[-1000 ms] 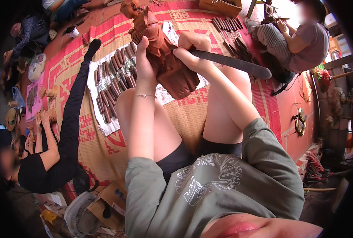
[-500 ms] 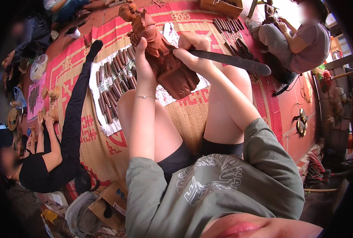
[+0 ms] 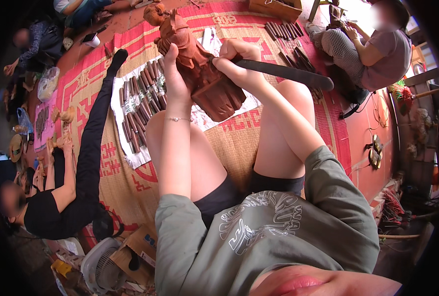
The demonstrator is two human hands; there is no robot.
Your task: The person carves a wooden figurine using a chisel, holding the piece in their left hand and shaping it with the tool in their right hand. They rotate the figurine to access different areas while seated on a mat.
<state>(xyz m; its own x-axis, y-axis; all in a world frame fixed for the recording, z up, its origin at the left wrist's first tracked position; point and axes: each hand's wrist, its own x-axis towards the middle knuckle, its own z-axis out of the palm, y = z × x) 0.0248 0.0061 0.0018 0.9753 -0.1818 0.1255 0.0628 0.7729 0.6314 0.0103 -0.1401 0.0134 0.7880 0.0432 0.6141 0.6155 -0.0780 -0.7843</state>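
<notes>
We sit on the woven mat [image 3: 229, 148] with knees drawn up, and the reddish-brown wooden figure [image 3: 194, 64] rests tilted across our thighs, its head pointing away from us and its square base toward our lap. That seems the reason for the pose: the legs serve as a cradle, so the carving stays put under pressure.

Our left hand [image 3: 175, 76] wraps the figure's middle from the left, fingers closed on it and thumb raised along its back, bracing it. Our right hand [image 3: 236, 61] is clenched around a long dark chisel [image 3: 283, 74], whose handle runs out to the right over our knee while the tip meets the figure just beside the left hand.

A white cloth [image 3: 130, 106] to our left carries rows of more carving tools [image 3: 143, 98], laid side by side within reach. Other people sit around the mat.
</notes>
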